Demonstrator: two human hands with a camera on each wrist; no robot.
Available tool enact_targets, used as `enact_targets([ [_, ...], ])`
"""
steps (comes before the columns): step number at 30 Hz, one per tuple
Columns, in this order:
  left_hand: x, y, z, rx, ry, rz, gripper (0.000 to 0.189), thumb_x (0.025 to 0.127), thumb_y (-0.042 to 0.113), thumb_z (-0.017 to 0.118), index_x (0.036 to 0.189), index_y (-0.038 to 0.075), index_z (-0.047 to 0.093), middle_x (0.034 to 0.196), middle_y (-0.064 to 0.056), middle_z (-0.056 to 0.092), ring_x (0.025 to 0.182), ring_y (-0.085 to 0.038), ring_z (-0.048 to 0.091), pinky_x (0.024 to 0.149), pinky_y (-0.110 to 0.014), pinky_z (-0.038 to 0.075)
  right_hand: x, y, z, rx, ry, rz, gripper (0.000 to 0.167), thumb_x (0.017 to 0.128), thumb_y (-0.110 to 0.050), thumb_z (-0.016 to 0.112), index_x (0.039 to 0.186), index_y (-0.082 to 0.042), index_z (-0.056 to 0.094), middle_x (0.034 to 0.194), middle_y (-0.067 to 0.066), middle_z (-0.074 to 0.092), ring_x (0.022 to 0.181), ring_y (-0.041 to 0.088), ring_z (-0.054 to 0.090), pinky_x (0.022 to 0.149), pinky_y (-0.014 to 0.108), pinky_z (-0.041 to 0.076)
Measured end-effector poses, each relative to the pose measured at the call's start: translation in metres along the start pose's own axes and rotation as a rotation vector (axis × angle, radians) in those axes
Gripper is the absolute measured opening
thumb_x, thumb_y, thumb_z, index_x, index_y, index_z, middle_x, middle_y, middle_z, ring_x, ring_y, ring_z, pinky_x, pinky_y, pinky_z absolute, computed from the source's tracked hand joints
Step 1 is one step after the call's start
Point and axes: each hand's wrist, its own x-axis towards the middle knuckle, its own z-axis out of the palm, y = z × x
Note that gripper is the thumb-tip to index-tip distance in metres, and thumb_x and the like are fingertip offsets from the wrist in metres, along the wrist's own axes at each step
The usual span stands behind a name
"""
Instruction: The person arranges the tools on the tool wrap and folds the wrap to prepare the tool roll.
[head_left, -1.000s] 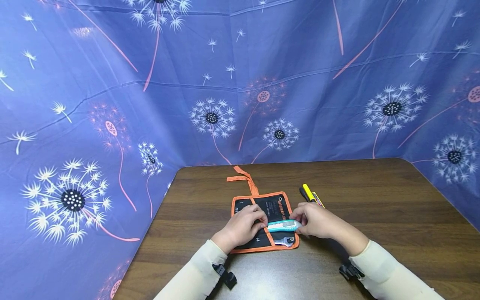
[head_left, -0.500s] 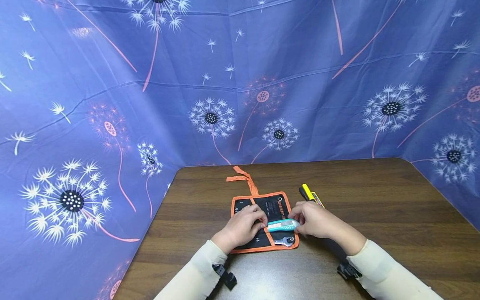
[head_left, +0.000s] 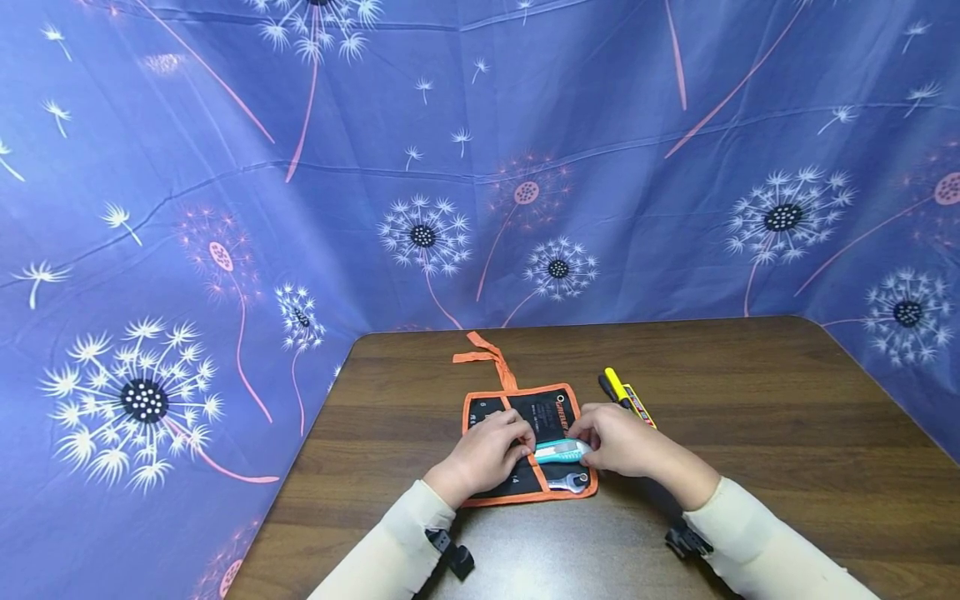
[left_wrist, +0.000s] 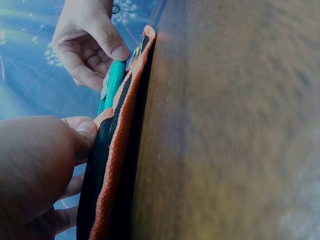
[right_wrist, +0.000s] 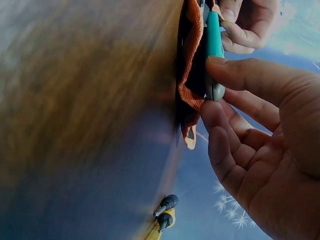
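A black tool pouch [head_left: 547, 410] with orange edging lies unfolded on the table. A teal utility knife [head_left: 558, 452] lies across it, its left end tucked under the orange band [head_left: 539, 473] of a pocket. My left hand [head_left: 483, 450] pinches that pocket's orange edge between thumb and fingers, as the left wrist view shows. My right hand [head_left: 628, 440] holds the knife's grey end [right_wrist: 216, 91], thumb on one side and fingertips at the tip. Below the knife, a wrench [head_left: 570, 482] sits in another pocket with its head showing.
Behind my right hand lie a yellow-and-black stick-like item [head_left: 617, 385] and a yellow labelled one [head_left: 637, 404]. Orange tie straps [head_left: 491, 354] stretch from the pouch toward the back. A blue dandelion-print cloth [head_left: 480, 208] hangs behind the wooden table [head_left: 712, 375].
My right hand has moved left, and the utility knife has slid slightly farther into the pocket. My left hand stays in place. More of the yellow labelled item shows.
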Motion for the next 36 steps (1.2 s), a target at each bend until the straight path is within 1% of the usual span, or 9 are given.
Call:
enact_targets([
  [7, 0.0, 0.002, 0.0, 0.022, -0.013, -0.004, 0.01, 0.104, 0.025, 0.068, 0.096, 0.029, 0.064, 0.097, 0.016, 0.051, 0.092, -0.005, 0.053, 0.08, -0.025, 0.047, 0.003, -0.005, 0.005, -0.025, 0.005, 0.001, 0.026, 0.075, -0.002, 0.088, 0.1, -0.008, 0.079, 0.091, -0.005, 0.064, 0.074, 0.013, 0.06, 0.063, 0.026, 0.049],
  [15, 0.0, 0.003, 0.0, 0.036, -0.017, 0.001, 0.01, 0.104, 0.024, 0.068, 0.096, 0.028, 0.062, 0.097, 0.014, 0.051, 0.091, -0.006, 0.052, 0.081, -0.026, 0.047, 0.008, -0.006, 0.01, -0.019, 0.01, -0.018, 0.025, 0.075, -0.001, 0.086, 0.099, -0.008, 0.079, 0.093, -0.004, 0.065, 0.074, 0.01, 0.059, 0.063, 0.025, 0.05],
  [19, 0.001, 0.003, 0.001, 0.036, -0.019, 0.004, 0.012, 0.103, 0.023, 0.069, 0.095, 0.028, 0.062, 0.096, 0.014, 0.051, 0.091, -0.006, 0.052, 0.08, -0.026, 0.047, 0.01, -0.007, 0.011, -0.012, 0.015, -0.032, 0.025, 0.075, 0.001, 0.086, 0.098, -0.007, 0.079, 0.09, -0.002, 0.064, 0.074, 0.011, 0.06, 0.063, 0.025, 0.05],
  [27, 0.003, 0.002, 0.002, 0.036, -0.017, 0.012, 0.014, 0.102, 0.019, 0.07, 0.095, 0.027, 0.061, 0.096, 0.014, 0.05, 0.09, -0.007, 0.052, 0.081, -0.026, 0.047, 0.013, -0.011, 0.013, -0.009, 0.025, -0.064, 0.025, 0.074, 0.001, 0.086, 0.095, -0.009, 0.079, 0.084, -0.003, 0.061, 0.071, 0.012, 0.058, 0.061, 0.025, 0.048],
  [36, 0.002, 0.001, 0.003, 0.026, -0.009, 0.026, 0.014, 0.102, 0.017, 0.07, 0.094, 0.026, 0.061, 0.097, 0.013, 0.05, 0.089, -0.007, 0.051, 0.081, -0.025, 0.047, 0.018, -0.016, 0.016, -0.003, 0.004, -0.043, 0.023, 0.077, 0.0, 0.086, 0.096, -0.01, 0.08, 0.084, -0.002, 0.062, 0.072, 0.014, 0.058, 0.06, 0.025, 0.048],
])
